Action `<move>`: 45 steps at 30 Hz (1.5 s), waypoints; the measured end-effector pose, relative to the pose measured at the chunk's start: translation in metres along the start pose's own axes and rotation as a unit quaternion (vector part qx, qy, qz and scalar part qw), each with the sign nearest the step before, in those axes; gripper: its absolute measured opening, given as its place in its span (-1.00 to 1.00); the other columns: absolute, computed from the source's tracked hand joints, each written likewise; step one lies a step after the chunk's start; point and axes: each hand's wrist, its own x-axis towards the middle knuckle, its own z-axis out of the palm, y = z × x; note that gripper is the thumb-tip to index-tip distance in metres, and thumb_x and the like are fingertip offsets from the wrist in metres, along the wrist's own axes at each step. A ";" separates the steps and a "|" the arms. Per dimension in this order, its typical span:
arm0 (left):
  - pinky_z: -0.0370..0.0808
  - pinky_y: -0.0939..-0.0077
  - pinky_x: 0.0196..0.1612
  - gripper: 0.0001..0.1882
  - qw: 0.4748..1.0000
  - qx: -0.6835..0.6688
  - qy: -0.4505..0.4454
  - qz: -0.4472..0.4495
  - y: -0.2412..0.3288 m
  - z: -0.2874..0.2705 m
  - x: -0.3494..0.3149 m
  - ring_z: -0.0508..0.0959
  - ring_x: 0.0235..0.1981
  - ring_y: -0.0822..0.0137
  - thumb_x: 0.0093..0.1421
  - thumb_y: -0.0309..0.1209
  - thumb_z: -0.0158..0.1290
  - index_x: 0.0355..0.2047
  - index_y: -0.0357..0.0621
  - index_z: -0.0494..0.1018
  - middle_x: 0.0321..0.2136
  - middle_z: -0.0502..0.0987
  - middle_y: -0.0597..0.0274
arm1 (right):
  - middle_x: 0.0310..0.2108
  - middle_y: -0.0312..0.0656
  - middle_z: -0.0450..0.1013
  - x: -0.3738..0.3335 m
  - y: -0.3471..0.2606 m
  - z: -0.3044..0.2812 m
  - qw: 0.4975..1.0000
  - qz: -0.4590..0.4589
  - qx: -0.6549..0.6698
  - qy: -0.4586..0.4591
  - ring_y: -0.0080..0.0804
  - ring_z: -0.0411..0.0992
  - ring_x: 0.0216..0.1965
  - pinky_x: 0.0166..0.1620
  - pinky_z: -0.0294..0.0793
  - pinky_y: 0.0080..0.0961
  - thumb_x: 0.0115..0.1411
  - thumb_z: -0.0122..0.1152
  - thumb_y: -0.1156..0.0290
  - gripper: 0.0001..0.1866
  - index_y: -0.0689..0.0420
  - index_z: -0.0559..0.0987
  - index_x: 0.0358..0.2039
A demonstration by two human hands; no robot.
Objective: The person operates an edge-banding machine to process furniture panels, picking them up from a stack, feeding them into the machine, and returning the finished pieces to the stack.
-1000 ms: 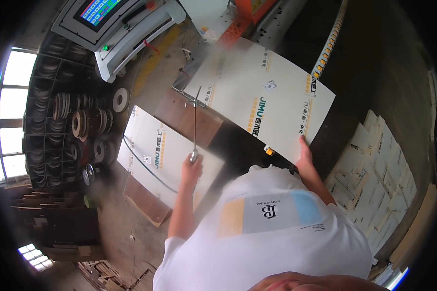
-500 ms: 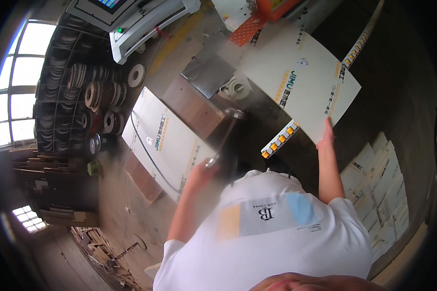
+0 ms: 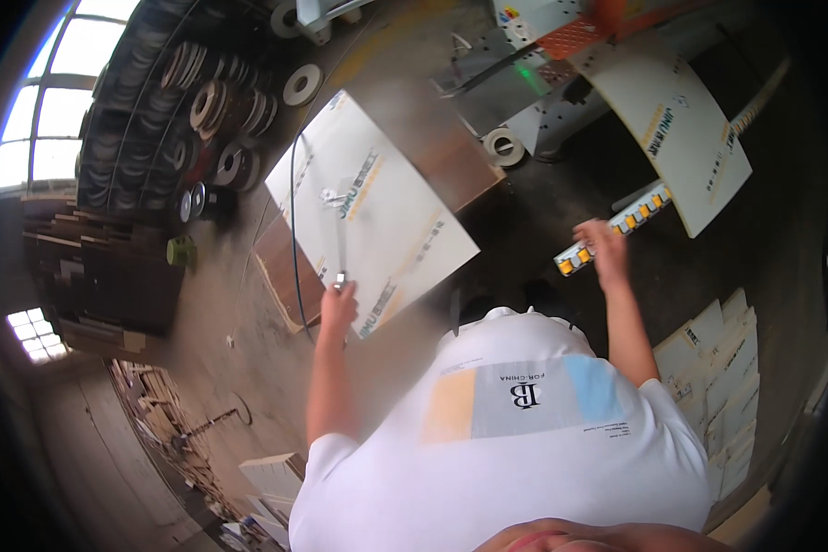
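Note:
My left hand (image 3: 339,313) is closed around what looks like an air blow gun (image 3: 340,281), with a silver fitting showing above the fist and a thin, blurred nozzle. A dark blue hose (image 3: 293,216) runs over the white printed panel (image 3: 377,230) and down beside my wrist. That panel lies on a stack of brown boards (image 3: 290,271). My right hand (image 3: 605,253) is empty, its fingers loosely bent and apart, over a rail with yellow rollers (image 3: 639,214); whether it touches the rail I cannot tell. Another white panel (image 3: 699,138) rests at the machine, beyond my right hand.
An orange perforated machine part (image 3: 570,39) stands at the far right. White edging rolls (image 3: 503,147) lie near the machine, with racks of rolls (image 3: 221,106) at far left. White panels are stacked (image 3: 722,368) at my right. A green bin (image 3: 181,250) stands left.
My right hand has let go of the panel's corner and drawn back over the roller rail. My left hand has moved left with the blow gun. The view has shifted.

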 end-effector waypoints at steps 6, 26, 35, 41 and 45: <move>0.16 0.55 -0.73 -0.77 0.988 0.079 -0.119 0.052 -0.006 -0.062 -0.014 0.28 -0.76 0.50 0.38 -0.26 0.08 -0.29 -0.13 0.35 -0.67 0.35 0.35 | 0.14 -0.18 0.44 -0.031 0.094 0.186 0.884 0.310 -0.087 -0.340 -0.27 0.40 0.14 0.15 0.41 -0.20 0.29 0.22 -0.03 -0.38 0.11 0.45 0.21; 0.17 0.52 -0.76 -0.74 0.988 -0.088 -0.101 0.080 -0.056 -0.028 0.027 0.26 -0.81 0.47 0.38 -0.23 0.08 -0.32 -0.07 0.28 -0.70 0.34 0.33 | -0.04 -0.18 0.55 -0.045 0.101 0.176 0.927 0.245 0.233 0.161 -0.29 0.54 -0.07 -0.04 0.52 -0.27 0.28 0.25 0.02 -0.49 0.16 0.53 0.05; 0.23 0.54 -0.73 -0.75 0.980 -0.046 -0.170 0.092 -0.036 0.016 0.021 0.32 -0.77 0.48 0.38 -0.23 0.09 -0.30 -0.06 0.30 -0.69 0.34 0.35 | -0.23 -0.15 0.63 -0.052 0.092 0.027 0.933 0.064 0.066 0.348 -0.43 0.59 -0.29 -0.22 0.57 -0.45 0.32 0.20 0.03 -0.47 0.35 0.63 -0.12; 0.21 0.56 -0.68 -0.79 0.931 0.138 -0.279 0.188 -0.040 0.066 -0.007 0.31 -0.73 0.54 0.36 -0.25 0.12 -0.31 -0.04 0.34 -0.67 0.35 0.42 | -0.24 -0.13 0.62 -0.120 0.135 -0.058 0.875 0.078 0.208 0.429 -0.36 0.60 -0.32 -0.24 0.60 -0.41 0.29 0.27 0.02 -0.46 0.36 0.62 -0.13; 0.22 0.51 -0.66 -0.79 0.845 0.294 -0.294 0.337 0.009 0.106 -0.010 0.34 -0.72 0.50 0.33 -0.26 0.13 -0.29 -0.09 0.39 -0.64 0.41 0.36 | -0.24 -0.12 0.62 -0.130 0.145 -0.066 0.836 0.110 0.244 0.479 -0.33 0.60 -0.31 -0.24 0.61 -0.38 0.28 0.28 0.03 -0.46 0.36 0.61 -0.13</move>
